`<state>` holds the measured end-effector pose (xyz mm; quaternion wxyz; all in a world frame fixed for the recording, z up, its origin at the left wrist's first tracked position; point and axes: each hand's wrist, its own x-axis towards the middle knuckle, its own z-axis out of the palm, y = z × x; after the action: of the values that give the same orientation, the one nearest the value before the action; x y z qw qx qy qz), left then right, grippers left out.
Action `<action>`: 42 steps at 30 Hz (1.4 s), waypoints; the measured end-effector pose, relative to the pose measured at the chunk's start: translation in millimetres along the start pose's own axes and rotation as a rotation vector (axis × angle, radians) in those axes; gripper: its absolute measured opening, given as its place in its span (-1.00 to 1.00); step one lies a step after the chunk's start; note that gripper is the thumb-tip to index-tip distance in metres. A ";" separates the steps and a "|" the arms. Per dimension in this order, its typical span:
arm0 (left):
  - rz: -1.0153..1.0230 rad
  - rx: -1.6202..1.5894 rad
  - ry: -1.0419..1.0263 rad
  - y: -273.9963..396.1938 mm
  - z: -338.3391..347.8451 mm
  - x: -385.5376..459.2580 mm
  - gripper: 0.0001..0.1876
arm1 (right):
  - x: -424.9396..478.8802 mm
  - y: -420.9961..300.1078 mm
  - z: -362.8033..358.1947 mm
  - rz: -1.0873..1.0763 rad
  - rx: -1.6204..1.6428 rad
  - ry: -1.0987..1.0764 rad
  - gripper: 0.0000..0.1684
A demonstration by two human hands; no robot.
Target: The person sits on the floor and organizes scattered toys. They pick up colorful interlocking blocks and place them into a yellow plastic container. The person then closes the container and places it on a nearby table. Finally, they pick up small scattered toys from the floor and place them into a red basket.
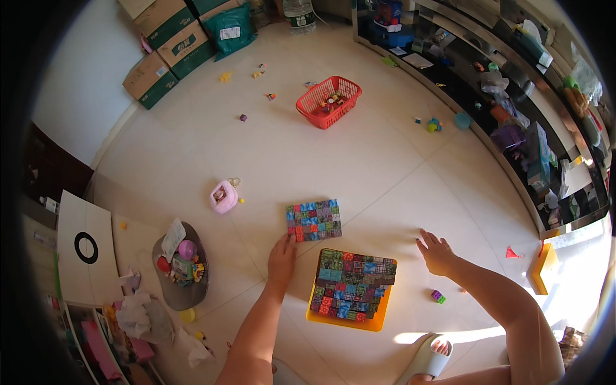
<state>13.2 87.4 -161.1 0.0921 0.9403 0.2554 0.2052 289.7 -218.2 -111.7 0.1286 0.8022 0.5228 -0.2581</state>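
Observation:
A block of small patterned square tiles in several colours lies on the floor. My left hand touches its lower left corner with the fingertips. Just below it stands a yellow tray holding more patterned squares, laid in rows, with the lower right edge uneven. My right hand is to the right of both, palm down over the floor with the fingers apart and nothing in it.
A red plastic basket with small toys stands further off. A pink plush pouch lies left; a grey tray of toys is beyond it. Purple and green toy bricks lie near my slippered foot. A cluttered black shelf curves along the right.

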 end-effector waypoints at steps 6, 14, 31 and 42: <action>0.022 -0.023 0.031 5.8 -9.1 5.6 -0.62 | -3.7 0.8 5.4 0.006 -0.010 0.000 -0.30; 0.030 -0.021 0.013 0.8 -4.6 10.5 -0.65 | -5.9 -1.0 3.1 -0.007 -0.050 -0.002 -0.34; -0.107 -0.283 -0.158 2.5 -7.1 16.8 -0.52 | -29.4 -49.2 -94.8 -0.205 0.675 0.345 -0.65; 0.120 -0.589 -0.029 60.4 -98.8 56.1 -0.60 | -52.9 -104.6 -97.9 -0.304 0.314 0.412 -0.33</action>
<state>41.2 71.7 -36.5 0.3523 0.8894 0.1273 0.2619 205.4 -168.5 5.6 -0.1460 0.7601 0.6058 -0.1842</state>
